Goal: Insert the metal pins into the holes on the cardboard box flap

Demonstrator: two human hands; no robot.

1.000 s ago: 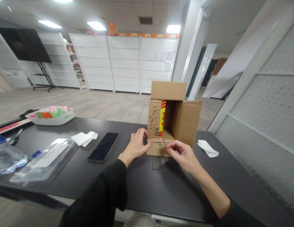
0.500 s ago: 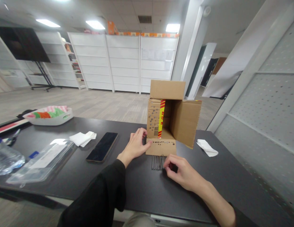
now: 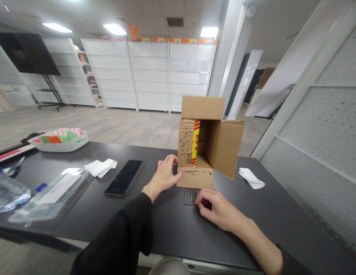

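Note:
A cardboard box stands open towards me, with dark round spots on its left flap and a row of holes in its lower flap. Several thin metal rods, like nails or bits, lie side by side in front of that flap. My left hand rests at the box's lower left, fingers bent and apart, thumb at the flap's edge. At the right end of the row, my right hand has thumb and forefinger pinched on a rod, mostly hidden by the fingertips.
On the dark table, a phone, white tissues, a clear plastic case and a water bottle lie left. A white basket is farther back. Another tissue lies right of the box.
My right hand has shifted slightly left, over the right end of the row of rods. My left hand and the box stay in place.

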